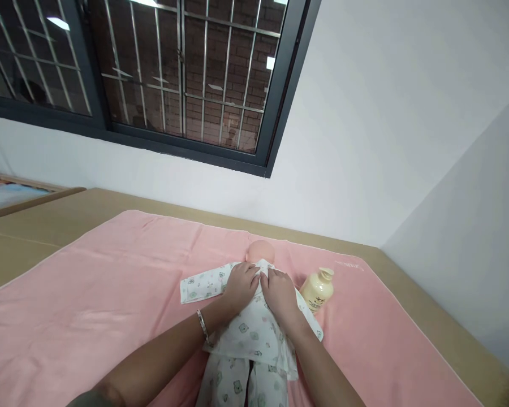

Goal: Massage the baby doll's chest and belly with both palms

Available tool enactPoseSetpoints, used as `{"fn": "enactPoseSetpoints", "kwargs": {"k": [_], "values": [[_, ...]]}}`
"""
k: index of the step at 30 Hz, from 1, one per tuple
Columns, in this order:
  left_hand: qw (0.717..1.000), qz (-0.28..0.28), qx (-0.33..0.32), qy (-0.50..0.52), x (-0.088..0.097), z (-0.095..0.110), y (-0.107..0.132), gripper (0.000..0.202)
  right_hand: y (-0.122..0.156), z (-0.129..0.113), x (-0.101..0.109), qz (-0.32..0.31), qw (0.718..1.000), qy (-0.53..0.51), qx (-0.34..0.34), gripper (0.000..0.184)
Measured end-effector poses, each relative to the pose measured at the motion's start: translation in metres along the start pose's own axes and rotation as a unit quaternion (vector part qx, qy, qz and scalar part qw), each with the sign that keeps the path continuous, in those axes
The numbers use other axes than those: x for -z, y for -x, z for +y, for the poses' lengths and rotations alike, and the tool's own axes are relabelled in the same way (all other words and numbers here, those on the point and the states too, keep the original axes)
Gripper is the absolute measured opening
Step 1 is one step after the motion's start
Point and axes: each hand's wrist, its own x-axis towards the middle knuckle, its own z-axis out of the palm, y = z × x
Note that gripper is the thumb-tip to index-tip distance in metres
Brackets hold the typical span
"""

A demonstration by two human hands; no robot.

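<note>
A baby doll (261, 251) lies with its smooth round head toward the wall. It wears a white shirt (254, 333) with a small printed pattern and matching trousers (229, 380). My left hand (241, 287) has its fingers bent on the shirt's upper front near the collar. Close beside it, my right hand (280, 291) pinches the same part of the shirt, and the two thumbs almost meet. One sleeve (206, 284) stretches out to the left; the other, on the right, is partly behind my right forearm.
A pale yellow pump bottle (317, 291) leans to the right of the doll, close to the right sleeve. Under everything spreads a pink cloth (110, 294) on a wooden surface (80, 212). White walls and a barred window (186, 68) rise behind.
</note>
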Motion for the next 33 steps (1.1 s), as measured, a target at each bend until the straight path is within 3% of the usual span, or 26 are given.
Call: {"fn": "enactPoseSetpoints", "kwargs": {"k": [5, 11, 16, 27, 33], "values": [[0.999, 0.01, 0.035, -0.023, 0.004, 0.005, 0.003, 0.016, 0.014, -0.008, 0.006, 0.005, 1.0, 0.016, 0.004, 0.039], [0.992, -0.034, 0.108, -0.064, 0.007, 0.005, -0.001, 0.021, -0.001, 0.003, -0.005, -0.007, 1.0, -0.02, -0.02, 0.043], [0.993, -0.037, 0.108, -0.042, 0.003, 0.002, -0.001, 0.025, -0.006, 0.005, -0.013, 0.001, 0.999, -0.029, -0.024, 0.042], [0.989, 0.001, 0.133, -0.066, 0.0, 0.001, 0.007, 0.026, 0.01, -0.009, -0.008, 0.011, 0.997, 0.01, -0.082, 0.043], [0.994, -0.008, 0.101, -0.047, -0.004, -0.003, 0.004, 0.03, -0.002, 0.004, -0.011, -0.013, 0.999, -0.015, -0.033, 0.04]]}}
